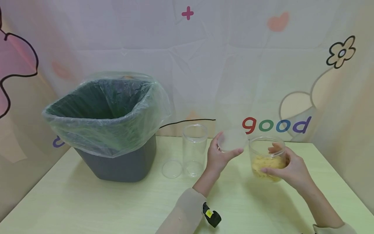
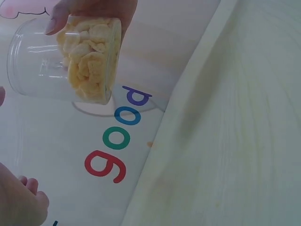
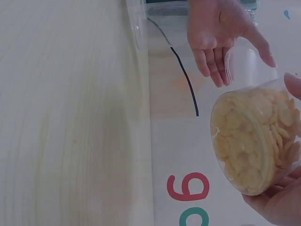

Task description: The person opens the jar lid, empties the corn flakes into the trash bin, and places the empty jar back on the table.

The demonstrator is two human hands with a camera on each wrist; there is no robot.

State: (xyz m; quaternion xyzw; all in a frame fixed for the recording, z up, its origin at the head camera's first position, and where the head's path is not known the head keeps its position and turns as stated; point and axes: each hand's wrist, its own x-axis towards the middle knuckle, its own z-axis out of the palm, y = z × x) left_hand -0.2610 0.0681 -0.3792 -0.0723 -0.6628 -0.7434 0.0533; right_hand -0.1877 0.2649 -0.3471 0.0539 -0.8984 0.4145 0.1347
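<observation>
My left hand (image 1: 217, 160) holds a clear round lid (image 1: 232, 140) between its spread thumb and fingers, raised above the table. My right hand (image 1: 293, 167) grips a clear plastic jar (image 1: 257, 150) around its side, thumb in front and fingers behind. The jar has no lid on and is partly filled with pale yellow snack pieces (image 2: 89, 66). In the right wrist view, the lid (image 3: 249, 63) appears just beyond the jar (image 3: 242, 141), by the left hand (image 3: 218, 30). At the table's back, a taller transparent jar (image 1: 194, 151) stands upright beside a flat clear lid (image 1: 172, 169).
A dark grey bin (image 1: 125, 167) with a translucent green liner (image 1: 117, 133) folded over its rim stands at the left of the pale table (image 1: 102, 208). Behind runs a printed cloth backdrop (image 1: 204, 81) reading "good", with side panels at left and right.
</observation>
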